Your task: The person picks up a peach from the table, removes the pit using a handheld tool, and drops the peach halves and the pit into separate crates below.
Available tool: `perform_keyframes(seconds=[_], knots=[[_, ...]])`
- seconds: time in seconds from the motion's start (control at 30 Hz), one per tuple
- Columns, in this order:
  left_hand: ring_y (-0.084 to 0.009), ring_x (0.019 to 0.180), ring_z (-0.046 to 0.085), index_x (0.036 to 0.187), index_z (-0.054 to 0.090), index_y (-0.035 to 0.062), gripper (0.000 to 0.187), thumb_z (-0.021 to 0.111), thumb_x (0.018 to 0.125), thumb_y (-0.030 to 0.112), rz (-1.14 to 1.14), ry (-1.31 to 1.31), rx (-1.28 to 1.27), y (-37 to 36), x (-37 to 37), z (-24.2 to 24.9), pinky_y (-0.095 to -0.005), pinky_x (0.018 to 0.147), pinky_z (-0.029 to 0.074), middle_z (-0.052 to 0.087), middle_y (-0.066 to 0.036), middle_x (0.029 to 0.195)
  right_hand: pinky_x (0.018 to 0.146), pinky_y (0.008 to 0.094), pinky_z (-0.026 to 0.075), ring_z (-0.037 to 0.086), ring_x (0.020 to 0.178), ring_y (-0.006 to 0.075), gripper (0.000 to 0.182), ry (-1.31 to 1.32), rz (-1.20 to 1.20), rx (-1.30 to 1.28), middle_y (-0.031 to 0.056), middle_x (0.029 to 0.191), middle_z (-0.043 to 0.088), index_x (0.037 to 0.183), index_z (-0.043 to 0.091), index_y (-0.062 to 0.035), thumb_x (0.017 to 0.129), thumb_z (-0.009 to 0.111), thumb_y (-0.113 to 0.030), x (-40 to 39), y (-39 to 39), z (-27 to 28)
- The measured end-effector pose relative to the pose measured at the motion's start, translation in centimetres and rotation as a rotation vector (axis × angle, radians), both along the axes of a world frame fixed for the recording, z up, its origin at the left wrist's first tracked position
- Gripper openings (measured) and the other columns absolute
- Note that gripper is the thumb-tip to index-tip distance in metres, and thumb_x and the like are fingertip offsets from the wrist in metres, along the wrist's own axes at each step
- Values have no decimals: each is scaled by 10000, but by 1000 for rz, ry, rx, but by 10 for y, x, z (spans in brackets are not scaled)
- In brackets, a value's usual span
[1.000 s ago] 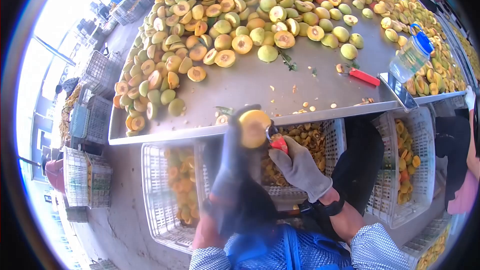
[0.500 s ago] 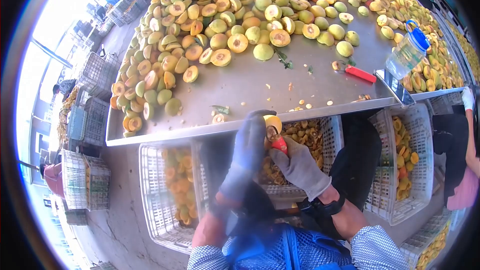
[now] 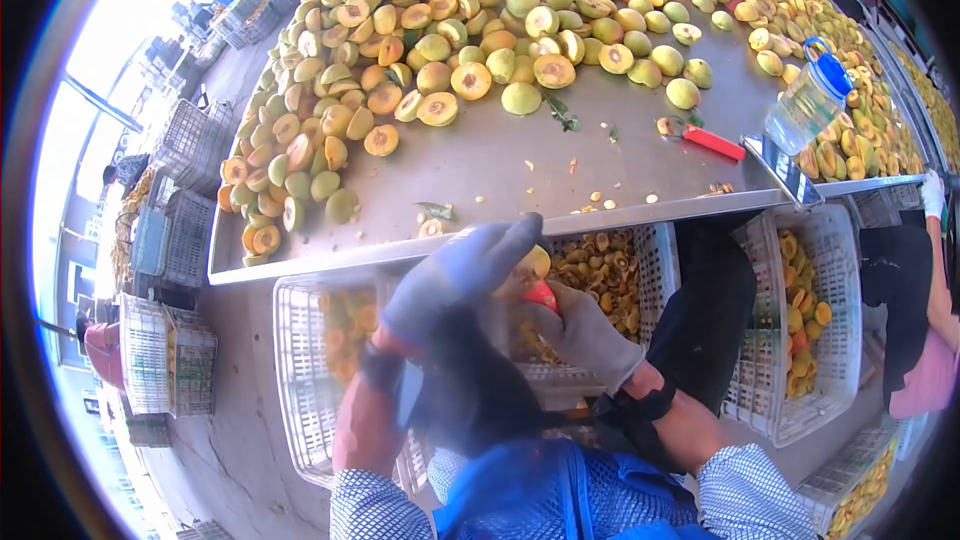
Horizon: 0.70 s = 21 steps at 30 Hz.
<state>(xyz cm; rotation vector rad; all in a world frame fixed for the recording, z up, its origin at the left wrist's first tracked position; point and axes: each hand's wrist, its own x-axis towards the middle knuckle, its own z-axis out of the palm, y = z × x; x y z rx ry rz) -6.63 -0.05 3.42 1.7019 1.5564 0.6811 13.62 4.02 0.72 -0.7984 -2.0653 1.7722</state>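
Observation:
My left hand [image 3: 455, 278], in a grey glove and smeared by motion, curls over a yellow stone-fruit half [image 3: 537, 261] just past the table's front edge. Its thumb is hidden. Below and to the right, my gloved right hand [image 3: 585, 332] is closed around a small tool with a red handle [image 3: 541, 294]. The tool's working end meets the fruit and is hidden there. Both hands are above a white crate [image 3: 655, 275] holding several cut fruit pieces [image 3: 600, 270].
The metal table [image 3: 480, 170] carries a large heap of halved fruit [image 3: 430, 50]. A red-handled tool [image 3: 713, 143], a phone [image 3: 785, 172] and a blue-lidded bottle [image 3: 808, 105] lie or stand at its right. Crates [image 3: 300, 380] flank my legs. Another person's gloved hand [image 3: 933, 194] shows far right.
My left wrist and forearm have swung left and up, so the hand now points rightward over the fruit. The fruit and my right hand have shifted slightly down and left.

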Motion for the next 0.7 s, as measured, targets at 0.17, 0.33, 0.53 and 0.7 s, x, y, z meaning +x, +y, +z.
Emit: perform_keyframes(seconds=[0.17,0.33,0.53,0.7], knots=[[-189,1046,575,1253,528,3,582,541,920,480,309,-712,248,-16,43,-4,-300,912,444,604,-135,1147,638,288,463,546,703,109,339,21,-75,-64,29,775,601,1105,580,-12,969,532,-319,0,-10,-15],[-139,825,602,1035,640,-46,382,506,917,292,668,-697,431,-17,68,-31,-265,775,480,666,-77,892,579,255,410,494,677,73,324,155,22,-116,-25,742,552,1041,595,-43,986,498,-347,-1,-22,-8],[-109,834,576,957,663,-46,294,536,929,218,385,-669,71,-15,50,-13,-266,787,466,662,-64,879,562,262,394,472,649,82,357,38,68,-146,-49,707,520,957,575,-48,988,486,-392,8,-23,-19],[-106,862,590,962,673,-27,348,611,915,312,241,-560,-118,-13,43,-6,-264,790,472,679,-64,909,490,249,340,419,551,68,401,179,77,-554,-44,625,456,889,561,-78,981,471,-458,12,-35,-5]])
